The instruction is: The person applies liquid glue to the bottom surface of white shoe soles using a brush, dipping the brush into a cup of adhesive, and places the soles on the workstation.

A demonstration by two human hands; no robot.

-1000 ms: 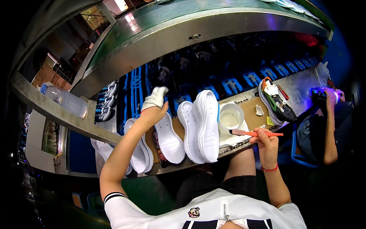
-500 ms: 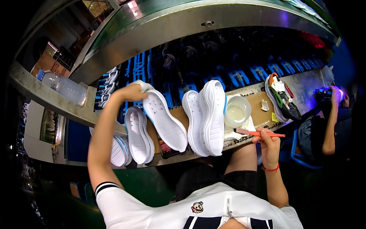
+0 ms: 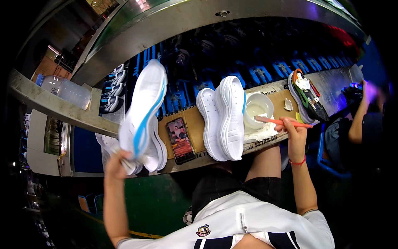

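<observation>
My left hand [image 3: 117, 164], a little blurred, grips one end of a white shoe sole with a blue side stripe [image 3: 147, 103]. The sole is raised and tilted above other white soles [image 3: 156, 149] at the left of the bench. Between the fingers of my right hand [image 3: 293, 133] is an orange-handled brush [image 3: 300, 123], its bristle end by the rim of a translucent tub [image 3: 259, 108] of pale liquid. Left of the tub, two white soles [image 3: 223, 118] lie side by side on cardboard, one overlapping the other.
A phone [image 3: 180, 140] lies on the cardboard [image 3: 198, 129]. White tissue [image 3: 265, 132] sits under the tub. To the right are a multicoloured shoe [image 3: 306, 97] and another person's arm [image 3: 360, 116]. Behind, blue racks [image 3: 259, 81] stand beneath a metal-edged conveyor [image 3: 199, 24]. A plastic bottle [image 3: 66, 91] rests at left.
My left hand has swung down toward me, turning the sole so its blue-striped side shows and uncovering the phone. The brush in my right hand has shifted slightly up toward the tub.
</observation>
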